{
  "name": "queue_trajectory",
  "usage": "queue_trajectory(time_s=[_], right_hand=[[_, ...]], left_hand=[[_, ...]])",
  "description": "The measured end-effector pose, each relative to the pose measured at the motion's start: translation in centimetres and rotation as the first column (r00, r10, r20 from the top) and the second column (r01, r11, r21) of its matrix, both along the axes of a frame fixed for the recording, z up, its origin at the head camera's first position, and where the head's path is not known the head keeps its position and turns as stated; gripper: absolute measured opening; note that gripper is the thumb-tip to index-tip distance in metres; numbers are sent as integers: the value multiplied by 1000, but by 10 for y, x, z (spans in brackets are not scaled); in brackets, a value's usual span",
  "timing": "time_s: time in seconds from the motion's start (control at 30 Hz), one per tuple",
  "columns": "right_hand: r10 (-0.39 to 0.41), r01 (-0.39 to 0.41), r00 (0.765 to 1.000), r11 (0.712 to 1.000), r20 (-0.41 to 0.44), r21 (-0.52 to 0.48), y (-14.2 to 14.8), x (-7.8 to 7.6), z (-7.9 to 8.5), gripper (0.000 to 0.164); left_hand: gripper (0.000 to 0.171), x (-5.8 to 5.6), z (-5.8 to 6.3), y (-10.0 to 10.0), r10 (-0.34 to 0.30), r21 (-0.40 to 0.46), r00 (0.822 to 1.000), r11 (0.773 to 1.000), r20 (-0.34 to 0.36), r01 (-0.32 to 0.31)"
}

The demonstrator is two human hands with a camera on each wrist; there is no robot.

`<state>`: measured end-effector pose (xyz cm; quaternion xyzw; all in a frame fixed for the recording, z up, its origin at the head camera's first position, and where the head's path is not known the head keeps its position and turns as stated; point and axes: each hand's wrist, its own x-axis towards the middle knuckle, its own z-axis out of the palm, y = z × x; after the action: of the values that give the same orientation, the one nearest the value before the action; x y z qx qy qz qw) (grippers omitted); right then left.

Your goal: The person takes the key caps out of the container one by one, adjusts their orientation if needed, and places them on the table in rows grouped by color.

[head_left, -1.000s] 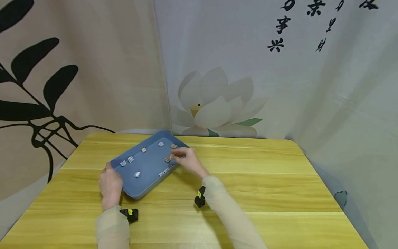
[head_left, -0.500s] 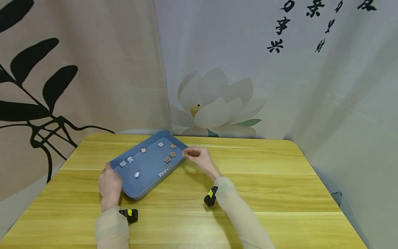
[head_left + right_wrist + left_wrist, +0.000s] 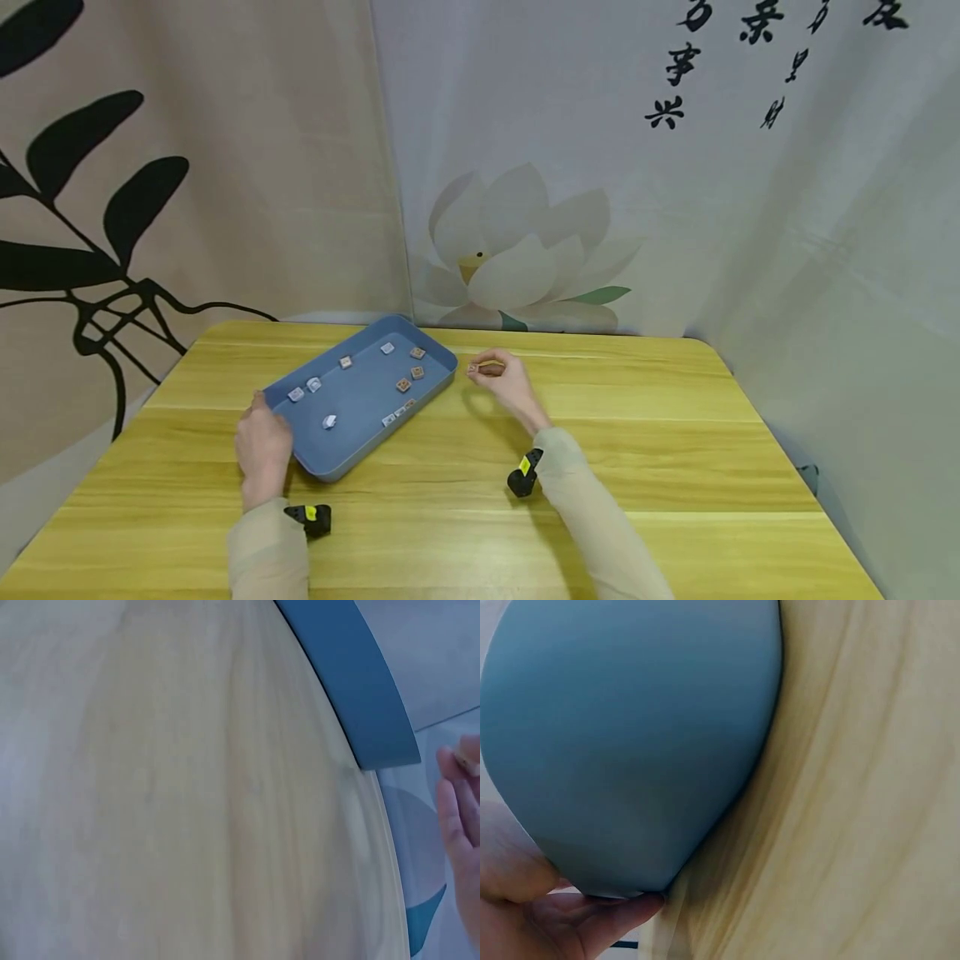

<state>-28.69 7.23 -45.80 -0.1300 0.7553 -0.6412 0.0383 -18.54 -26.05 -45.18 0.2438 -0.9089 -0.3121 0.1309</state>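
Note:
A blue rectangular tray [image 3: 356, 392] lies slanted on the table, with several small square tiles [image 3: 417, 372] scattered inside, some pale and some brownish. My left hand [image 3: 264, 446] grips its left end; in the left wrist view the fingers [image 3: 622, 922] curl at the tray's edge. Just right of the tray, my right hand [image 3: 508, 387] pinches one small brownish tile [image 3: 472, 368] between thumb and fingertips, above the table. In the right wrist view that hand [image 3: 465, 832] shows only partly at the right edge, beyond the tray's end wall [image 3: 352, 682].
The yellow wooden table [image 3: 675, 467] extends widely to the right and in front of the tray. A row of tiles [image 3: 399, 412] lines the tray's near wall. Behind the table hangs a curtain [image 3: 540, 242] printed with a lotus and characters.
My right hand has lifted a tile out of the tray and carried it rightward past the rim. My left hand has stayed at the tray's left end.

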Motion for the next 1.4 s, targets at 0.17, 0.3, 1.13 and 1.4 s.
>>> queue_trajectory(time_s=[0.17,0.3,1.13,1.4], right_hand=[[-25,28,998,998,-55,62,9,0,0,23],[-48,55,997,994,-63,98,14,-2,2,22],[-22,24,999,998,-36,62,41,0,10,36],[-31,37,997,996,-67,81,47,3,13,34]], left_hand=[[57,0,1,-3,-40,23,999,999,14,40],[60,-1,1,-10,-106,58,994,993,11,105],[59,-6,0,-21,-342,-87,936,933,89,349],[58,-7,2,-21,-342,-78,927,931,155,357]])
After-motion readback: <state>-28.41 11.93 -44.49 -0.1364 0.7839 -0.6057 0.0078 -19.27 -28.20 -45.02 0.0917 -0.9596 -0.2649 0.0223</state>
